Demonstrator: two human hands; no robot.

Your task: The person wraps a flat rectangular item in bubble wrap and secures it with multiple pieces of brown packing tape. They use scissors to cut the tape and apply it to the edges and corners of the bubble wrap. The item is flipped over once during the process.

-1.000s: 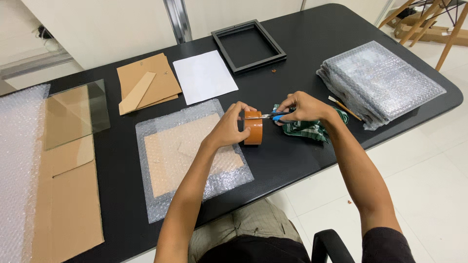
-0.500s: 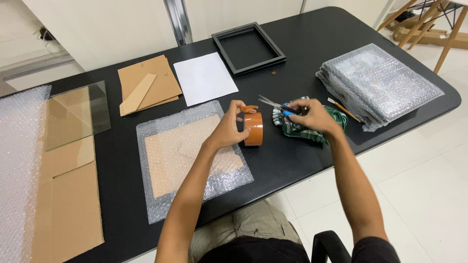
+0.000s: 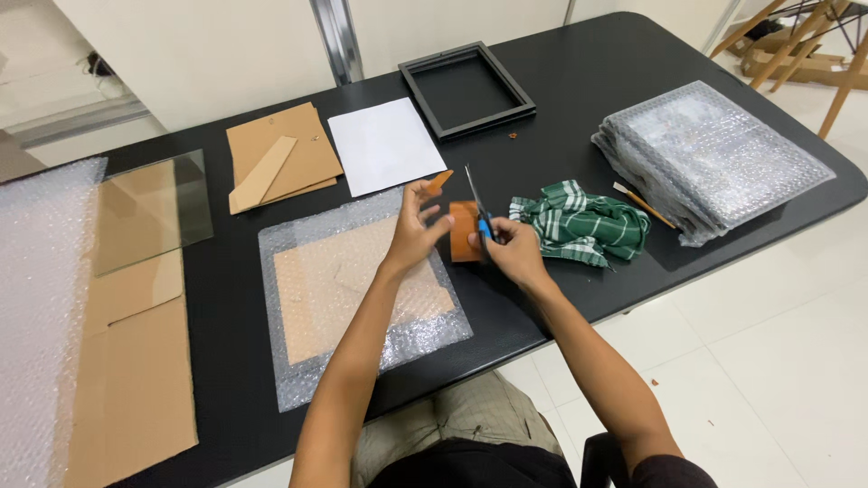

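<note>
My left hand [image 3: 414, 228] hovers over the black table [image 3: 579, 54] with fingers spread and a short strip of brown tape [image 3: 440, 179] stuck to its fingertips. Just right of it the brown tape roll [image 3: 463, 233] rests on the table. My right hand [image 3: 514, 251] grips blue-handled scissors [image 3: 477, 203], blades pointing up and away, beside the roll. Under my left forearm lies a flat cardboard piece wrapped in bubble wrap [image 3: 357, 289].
A green checked cloth [image 3: 579, 226] lies right of my right hand, with a stack of bubble-wrapped items [image 3: 710, 154] beyond it. Farther back are a black frame [image 3: 466, 89], white paper [image 3: 384, 145] and cardboard backing [image 3: 280, 163]. A glass pane [image 3: 149, 212], cardboard [image 3: 127, 361] and bubble wrap [image 3: 36, 316] lie left.
My left hand has let go of the tape roll and lifted away with a cut strip. The roll now lies on the table, and the scissors have swung upright in my right hand.
</note>
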